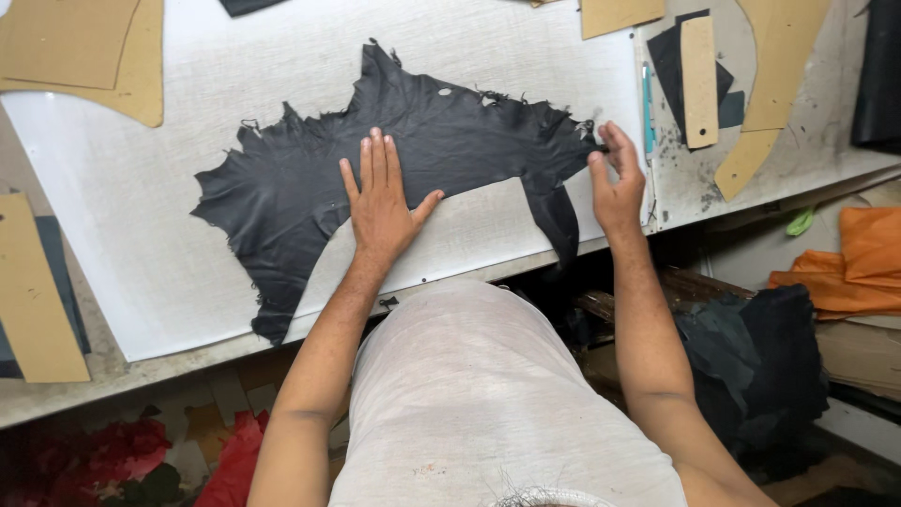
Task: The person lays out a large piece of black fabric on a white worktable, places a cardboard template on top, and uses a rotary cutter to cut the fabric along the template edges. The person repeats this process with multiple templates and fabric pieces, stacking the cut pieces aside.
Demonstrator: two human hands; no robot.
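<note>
Leather (black, ragged-edged) lies spread on the white cutting board; the left hand presses it flat, fingers spread, while the right hand pinches its right edge.

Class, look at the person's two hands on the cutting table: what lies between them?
In the head view, between the left hand and right hand lie the black leather hide and bare white cutting board.

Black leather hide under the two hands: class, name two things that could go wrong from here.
1. A flap of the black leather hide hangs over the table edge; it might drag the piece off.
2. The right hand pinches only the ragged edge, which could slip while the left hand presses flat.
</note>
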